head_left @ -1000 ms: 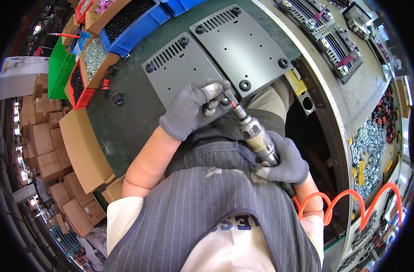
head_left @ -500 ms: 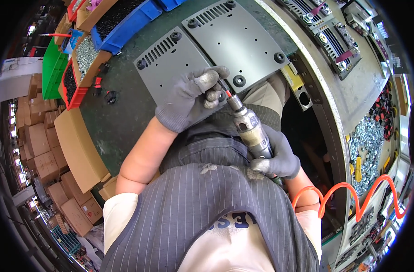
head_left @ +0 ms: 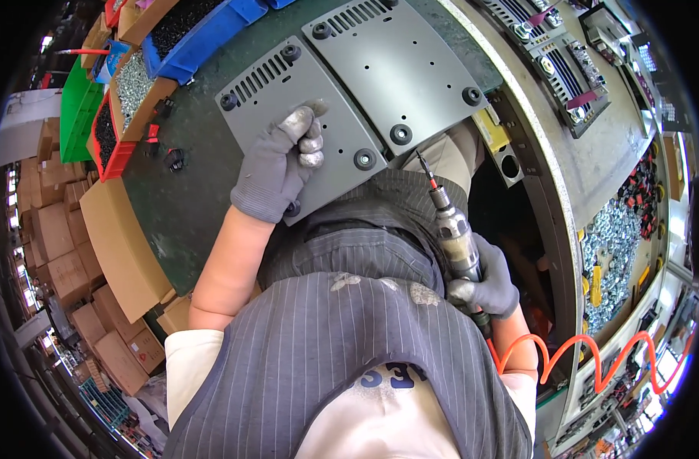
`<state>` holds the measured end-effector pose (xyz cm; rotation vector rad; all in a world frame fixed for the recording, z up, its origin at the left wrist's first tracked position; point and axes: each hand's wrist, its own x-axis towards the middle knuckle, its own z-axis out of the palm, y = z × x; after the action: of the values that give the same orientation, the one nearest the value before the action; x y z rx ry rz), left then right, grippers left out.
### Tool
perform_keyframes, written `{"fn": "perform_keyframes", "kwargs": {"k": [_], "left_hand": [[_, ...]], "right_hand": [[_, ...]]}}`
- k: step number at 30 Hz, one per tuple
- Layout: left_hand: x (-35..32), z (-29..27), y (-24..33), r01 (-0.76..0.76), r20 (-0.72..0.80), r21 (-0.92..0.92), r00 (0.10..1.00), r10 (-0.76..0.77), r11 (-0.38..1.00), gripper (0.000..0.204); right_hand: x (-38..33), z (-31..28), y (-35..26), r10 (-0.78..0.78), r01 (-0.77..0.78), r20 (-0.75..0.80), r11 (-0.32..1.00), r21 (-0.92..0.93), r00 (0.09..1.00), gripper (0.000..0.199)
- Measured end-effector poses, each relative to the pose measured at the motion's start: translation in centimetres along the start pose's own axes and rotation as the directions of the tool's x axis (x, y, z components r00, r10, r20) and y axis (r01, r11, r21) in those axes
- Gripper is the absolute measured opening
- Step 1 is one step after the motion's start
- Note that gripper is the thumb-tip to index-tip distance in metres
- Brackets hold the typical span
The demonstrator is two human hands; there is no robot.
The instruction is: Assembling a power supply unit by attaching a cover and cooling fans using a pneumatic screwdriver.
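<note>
While the left hand [head_left: 279,164] lies flat, gloved fingers together, on the near grey metal panel [head_left: 300,115] on the green bench, that plate looks stiff, light-ish, slick; grab its edges. Right hand [head_left: 491,283] stays wrapped round the pneumatic screwdriver [head_left: 453,229], tip lifted off.

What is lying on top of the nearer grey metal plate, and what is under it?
On the nearer grey plate rests the gloved left hand; round black feet sit at its corners. The green worktop lies beneath; anything directly under the plate is covered.
</note>
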<state>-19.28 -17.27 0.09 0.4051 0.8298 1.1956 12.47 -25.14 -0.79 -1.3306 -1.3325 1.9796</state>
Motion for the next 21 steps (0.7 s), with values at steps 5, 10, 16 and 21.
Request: {"fn": "perform_keyframes", "kwargs": {"k": [5,10,16,21], "left_hand": [[0.0,0.2,0.3,0.031,-0.039,-0.013,0.999,-0.031,0.999,0.029],[0.1,-0.7,0.0,0.029,-0.001,-0.043,1.000,-0.029,0.999,0.029],[-0.2,-0.4,-0.1,0.016,0.018,-0.042,1.000,-0.015,0.999,0.029],[-0.1,-0.3,-0.4,-0.017,0.021,-0.034,1.000,0.018,0.999,0.028]], "right_hand": [[1.0,0.1,1.9,-0.047,0.045,-0.026,0.997,-0.057,0.999,0.061],[1.9,0.2,2.6,-0.077,0.077,-0.008,0.996,-0.053,0.997,0.060],[1.9,-0.1,1.7,-0.045,0.045,0.004,0.996,-0.079,0.999,0.052],[2.1,-0.4,0.8,-0.104,0.099,-0.009,0.968,-0.230,0.995,0.050]]}}
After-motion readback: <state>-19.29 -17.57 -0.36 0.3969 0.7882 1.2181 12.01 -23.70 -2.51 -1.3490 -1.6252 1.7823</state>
